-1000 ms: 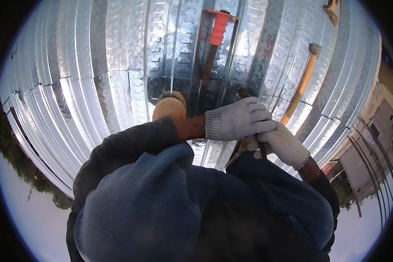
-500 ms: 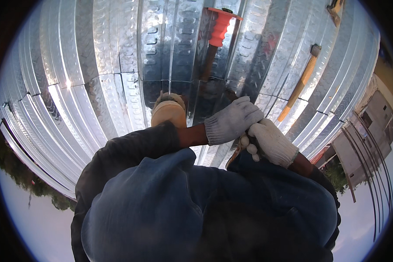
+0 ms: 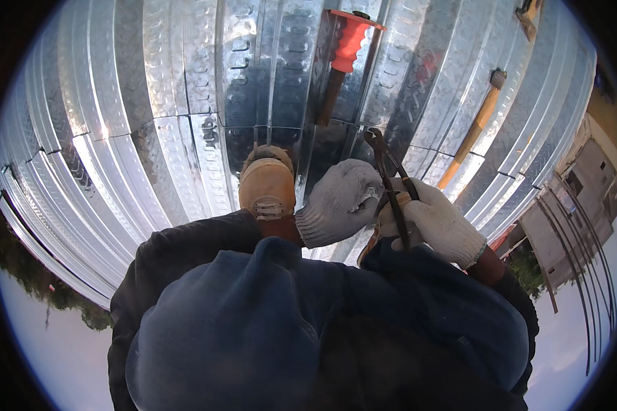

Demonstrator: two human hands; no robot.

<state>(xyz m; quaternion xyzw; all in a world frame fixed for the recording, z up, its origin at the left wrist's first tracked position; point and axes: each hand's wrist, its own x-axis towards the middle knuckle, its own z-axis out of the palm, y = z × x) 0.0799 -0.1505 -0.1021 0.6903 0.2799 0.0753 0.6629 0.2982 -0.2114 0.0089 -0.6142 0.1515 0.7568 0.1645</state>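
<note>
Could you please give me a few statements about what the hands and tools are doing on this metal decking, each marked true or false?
1. Both hands wear white knitted gloves. True: left hand, right hand.
2. The dark metal pincers are held in the right hand. True; the left hand touches them too.
3. The chisel with the red ribbed hand guard is in the left hand. False: it lies on the ribbed shiny metal decking, apart from both hands.
4. The wooden-handled hammer lies on the person's left. False: it lies to the right.
5. A tan boot stands on the decking. True.
</note>
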